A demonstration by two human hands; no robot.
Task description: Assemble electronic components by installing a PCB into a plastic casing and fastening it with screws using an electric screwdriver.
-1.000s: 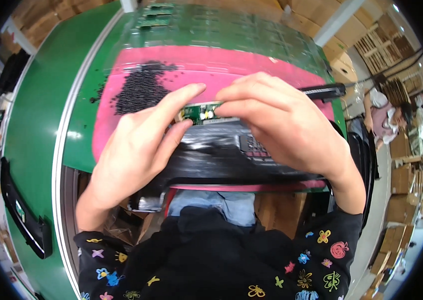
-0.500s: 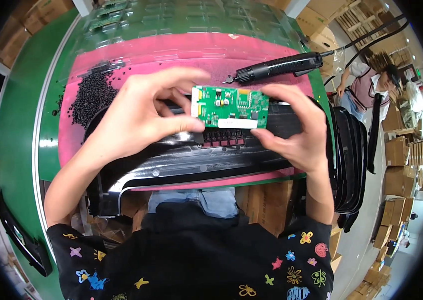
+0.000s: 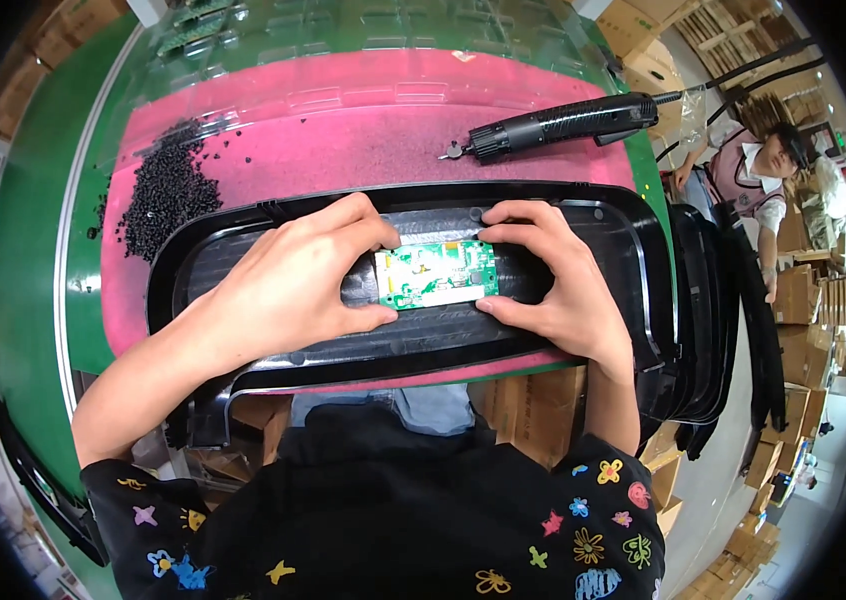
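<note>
A green circuit board [image 3: 438, 275] lies over the middle of a long black plastic housing [image 3: 333, 355], component side up. My left hand [image 3: 318, 265] grips the board's left end between thumb and fingers. At its right end, my right hand [image 3: 563, 275] holds it the same way, fingertips on the upper and lower corners. The board covers the middle of the housing, so I cannot tell whether it rests fully on it. The housing lies lengthwise on a pink mat [image 3: 373, 130], open side up, its raised rim running around it.
A black electric screwdriver [image 3: 563, 128] lies beyond the housing, its cable trailing right. Small black screws [image 3: 168, 195] are heaped at left. Clear plastic trays [image 3: 383, 40] stand at the back. More black housings [image 3: 708, 310] are stacked at right, near a person [image 3: 748, 175].
Both hands have lowered the circuit board from in front of the housing's far edge onto its middle, toward me. The person at right has turned and moved an arm.
</note>
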